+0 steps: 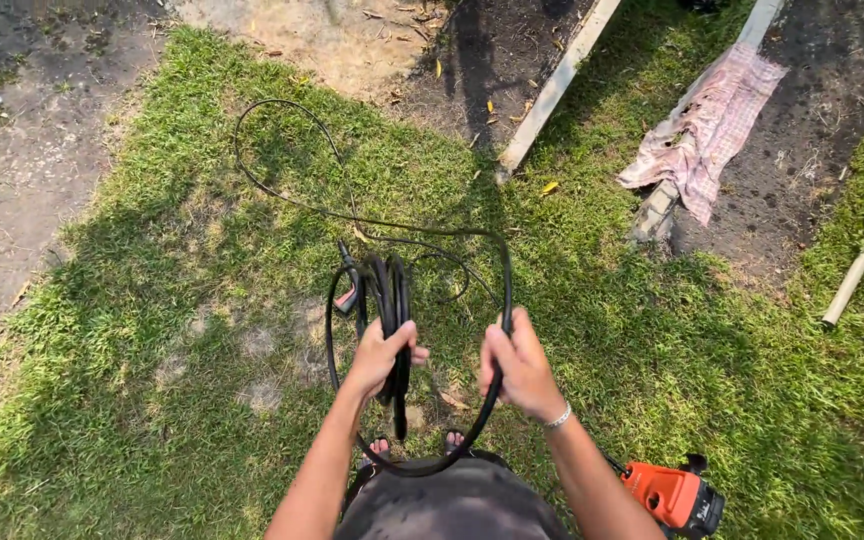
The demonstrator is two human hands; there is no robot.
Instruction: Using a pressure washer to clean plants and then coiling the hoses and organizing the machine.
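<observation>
Near: left hand (pixel 380 352) fingers closed round coiled black hose (pixel 389 300) | right hand (pixel 518 365) fingers gripping the loose run | rest trails far-left over grass (pixel 182 230) | advice: match loop size, feed slack without twist | orange machine (pixel 674 497) near-right

I see bare forearms, no sleeves. My right wrist wears a thin silver bracelet (pixel 558 418). Below, dark grey shorts (pixel 452 505), and toes in sandals (pixel 380 447) peek out.
</observation>
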